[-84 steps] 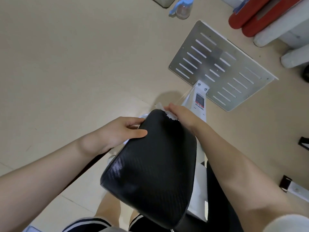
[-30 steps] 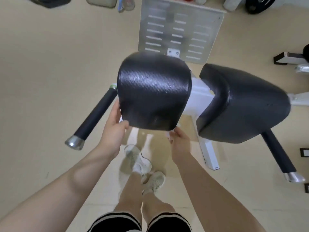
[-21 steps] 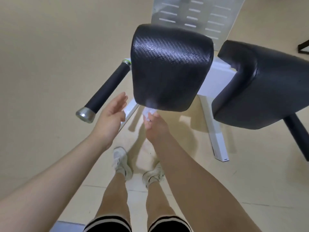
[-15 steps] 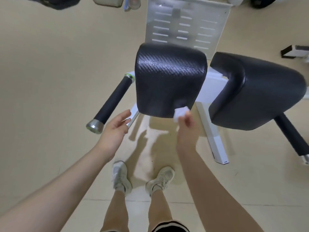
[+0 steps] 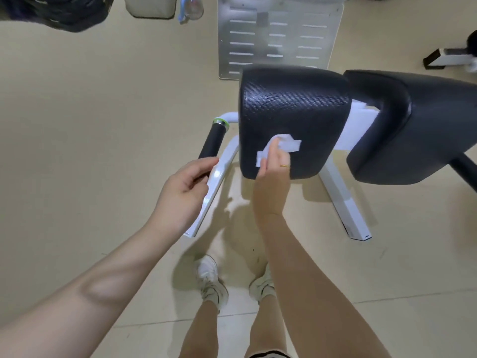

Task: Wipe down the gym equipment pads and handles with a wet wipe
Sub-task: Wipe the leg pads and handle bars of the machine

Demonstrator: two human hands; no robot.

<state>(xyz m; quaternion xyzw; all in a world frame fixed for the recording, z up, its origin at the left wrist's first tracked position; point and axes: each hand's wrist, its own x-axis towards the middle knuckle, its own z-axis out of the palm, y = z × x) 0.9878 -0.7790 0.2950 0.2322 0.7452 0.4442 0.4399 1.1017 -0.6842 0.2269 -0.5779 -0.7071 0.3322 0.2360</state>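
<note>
Two black textured pads sit side by side on a white frame: the left pad (image 5: 291,109) in the middle of the view and the right pad (image 5: 418,125) beside it. My right hand (image 5: 273,174) presses a crumpled white wet wipe (image 5: 281,148) against the lower front of the left pad. My left hand (image 5: 185,187) hangs loosely curled and holds nothing, just below the black foam handle (image 5: 213,142) that sticks out to the left. Another dark handle (image 5: 464,169) shows at the right edge.
White frame legs (image 5: 343,202) splay toward my feet (image 5: 211,280) on the beige floor. A slotted metal footplate (image 5: 278,34) lies behind the pads. A bottle (image 5: 191,9), a pale box (image 5: 149,6) and a dark bag (image 5: 62,11) sit at the top left; other equipment (image 5: 451,58) stands at the right.
My right hand has moved the wipe up from the pad's bottom edge onto its front face. My left hand let go of the pad and drifted toward the left handle.
</note>
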